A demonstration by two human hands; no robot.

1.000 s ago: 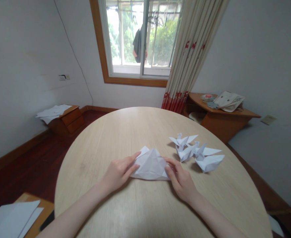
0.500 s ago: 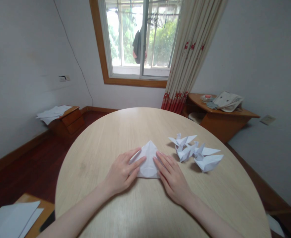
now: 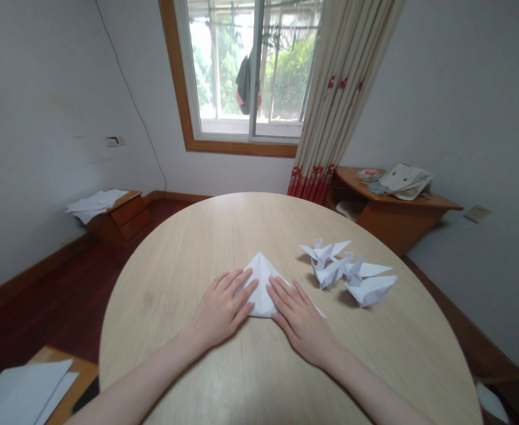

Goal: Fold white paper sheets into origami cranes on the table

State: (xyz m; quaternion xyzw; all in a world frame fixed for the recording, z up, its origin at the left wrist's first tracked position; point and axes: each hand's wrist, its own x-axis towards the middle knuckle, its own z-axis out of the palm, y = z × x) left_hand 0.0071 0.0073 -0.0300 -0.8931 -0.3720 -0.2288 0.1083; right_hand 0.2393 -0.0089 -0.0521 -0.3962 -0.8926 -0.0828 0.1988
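Observation:
A folded sheet of white paper (image 3: 262, 304) lies on the round table in front of me, its pointed tip facing the window and a crease down its middle. My left hand (image 3: 224, 304) rests flat over the paper's left side with fingers spread. On the right side, my right hand (image 3: 301, 319) presses flat, fingers stretched out; a thin corner of paper shows beyond it. Both hands hide parts of the paper's edges. Several folded paper cranes (image 3: 370, 289) stand close together to the right of my right hand.
The round wooden table (image 3: 175, 254) fills the middle. A side table (image 3: 401, 198) with a cloth bag (image 3: 405, 180) stands back right. Papers lie on a small cabinet (image 3: 129, 215) back left, and white sheets (image 3: 25, 389) lie at lower left. Behind are a window and a curtain (image 3: 330, 106).
The paper's tip has shifted slightly left, and a corner now sticks out at the right, past my right hand. My right hand lies flatter across the paper. The cranes stay put.

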